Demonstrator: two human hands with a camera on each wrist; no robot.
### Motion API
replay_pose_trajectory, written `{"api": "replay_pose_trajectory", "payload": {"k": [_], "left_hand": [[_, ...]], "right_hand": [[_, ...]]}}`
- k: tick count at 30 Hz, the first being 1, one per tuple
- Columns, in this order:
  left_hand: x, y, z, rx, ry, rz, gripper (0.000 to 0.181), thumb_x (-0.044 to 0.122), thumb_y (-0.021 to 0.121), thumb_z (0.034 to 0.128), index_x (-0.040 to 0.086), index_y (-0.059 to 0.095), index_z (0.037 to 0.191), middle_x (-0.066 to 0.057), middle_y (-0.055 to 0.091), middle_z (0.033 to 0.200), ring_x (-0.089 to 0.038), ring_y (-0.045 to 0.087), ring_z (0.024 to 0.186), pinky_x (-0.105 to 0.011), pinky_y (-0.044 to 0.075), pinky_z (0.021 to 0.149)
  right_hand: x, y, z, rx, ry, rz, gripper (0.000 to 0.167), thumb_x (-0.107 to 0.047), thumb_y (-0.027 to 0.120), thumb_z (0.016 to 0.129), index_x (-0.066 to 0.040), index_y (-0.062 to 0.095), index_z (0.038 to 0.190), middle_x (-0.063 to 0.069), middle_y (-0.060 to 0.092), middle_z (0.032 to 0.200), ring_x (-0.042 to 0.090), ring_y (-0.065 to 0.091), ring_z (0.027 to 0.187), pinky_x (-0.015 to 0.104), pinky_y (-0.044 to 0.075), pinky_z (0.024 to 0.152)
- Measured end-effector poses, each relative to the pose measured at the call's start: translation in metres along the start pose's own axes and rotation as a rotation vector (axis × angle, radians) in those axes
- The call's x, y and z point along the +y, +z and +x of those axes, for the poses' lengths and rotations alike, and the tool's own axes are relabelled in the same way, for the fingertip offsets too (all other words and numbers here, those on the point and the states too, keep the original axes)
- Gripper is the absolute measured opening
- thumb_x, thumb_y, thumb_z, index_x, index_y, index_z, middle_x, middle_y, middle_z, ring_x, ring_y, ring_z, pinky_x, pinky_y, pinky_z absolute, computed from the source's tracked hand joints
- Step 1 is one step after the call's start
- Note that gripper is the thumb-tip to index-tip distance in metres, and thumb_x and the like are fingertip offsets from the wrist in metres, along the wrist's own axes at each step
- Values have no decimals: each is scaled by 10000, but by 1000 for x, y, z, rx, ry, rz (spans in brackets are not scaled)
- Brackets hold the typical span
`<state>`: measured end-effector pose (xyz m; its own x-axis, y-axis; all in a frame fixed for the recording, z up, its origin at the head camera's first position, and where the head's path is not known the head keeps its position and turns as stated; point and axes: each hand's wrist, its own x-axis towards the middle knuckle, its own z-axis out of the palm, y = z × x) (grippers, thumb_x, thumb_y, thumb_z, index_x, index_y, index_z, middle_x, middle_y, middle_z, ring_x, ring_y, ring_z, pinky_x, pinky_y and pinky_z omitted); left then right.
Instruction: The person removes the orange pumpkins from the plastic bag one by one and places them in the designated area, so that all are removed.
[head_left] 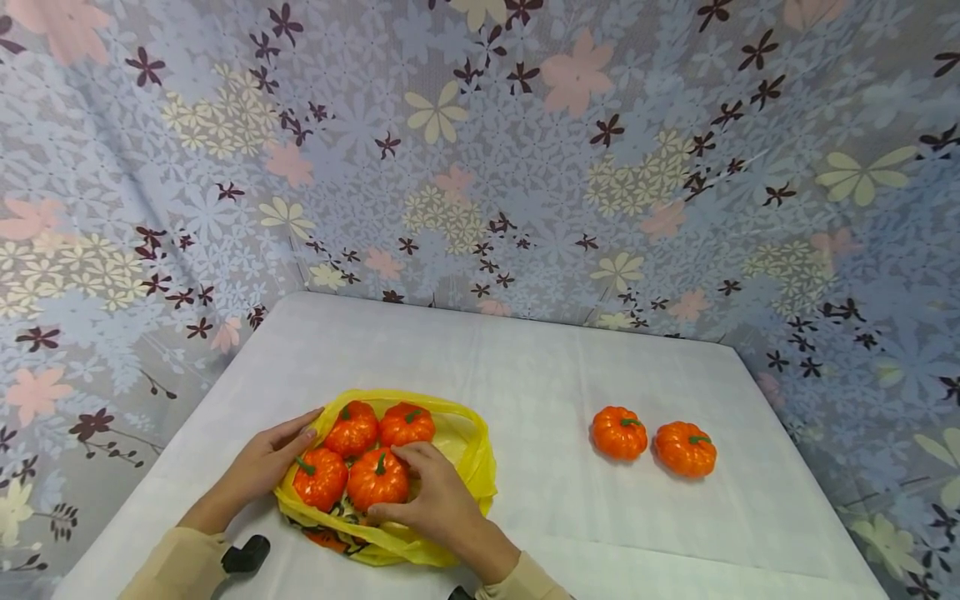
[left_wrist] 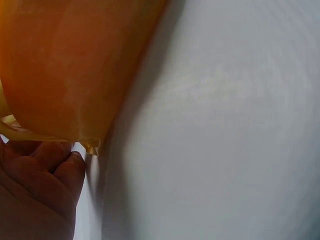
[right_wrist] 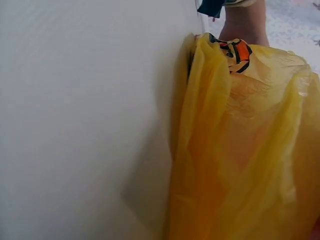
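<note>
A yellow plastic bag (head_left: 480, 458) lies wide open on the table, with several orange toy pumpkins (head_left: 321, 479) with green stems inside. My left hand (head_left: 258, 467) holds the bag's left rim, thumb near the pumpkins. In the left wrist view, that hand (left_wrist: 40, 185) is at the edge of the bag (left_wrist: 65, 70). With thumb and fingers around its right side, my right hand (head_left: 442, 504) grips the front right pumpkin (head_left: 375, 482) in the bag. Only the outside of the bag (right_wrist: 240, 140) shows in the right wrist view; my right hand is hidden there.
Two more orange pumpkins, one (head_left: 618, 433) beside the other (head_left: 686, 450), sit on the right side of the white-covered table (head_left: 540, 500). A flowered cloth (head_left: 480, 167) hangs behind and along the sides. A black strap piece (head_left: 246, 554) is at the left wrist.
</note>
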<state>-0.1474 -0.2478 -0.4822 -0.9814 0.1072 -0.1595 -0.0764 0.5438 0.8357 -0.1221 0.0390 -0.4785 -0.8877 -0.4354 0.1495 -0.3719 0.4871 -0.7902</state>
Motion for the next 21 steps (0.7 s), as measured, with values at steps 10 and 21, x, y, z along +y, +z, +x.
{"api": "replay_pose_trajectory", "payload": {"k": [10,21], "left_hand": [[-1,0,0,-3,-10,4,656,532,504,1024,135,432,1542,-213,364,1565,-470,298,1436,-634,313,1102],[2,-1,0,-2,19,11,635,510,494,1036,127,435,1540,-218,374,1558,-470,314,1429,-635,312,1103]], "right_hand": [[-3,-6,-2,14,-3,110,742,-355,910,753,-65,616,1369,-50,558,1272,89,600,1102,193,523,892],[-11,-17,-4,56,-70,82,745,-389,902,754,-80,622,1371,-60,560,1282,86,613,1065,209,535,880]]}}
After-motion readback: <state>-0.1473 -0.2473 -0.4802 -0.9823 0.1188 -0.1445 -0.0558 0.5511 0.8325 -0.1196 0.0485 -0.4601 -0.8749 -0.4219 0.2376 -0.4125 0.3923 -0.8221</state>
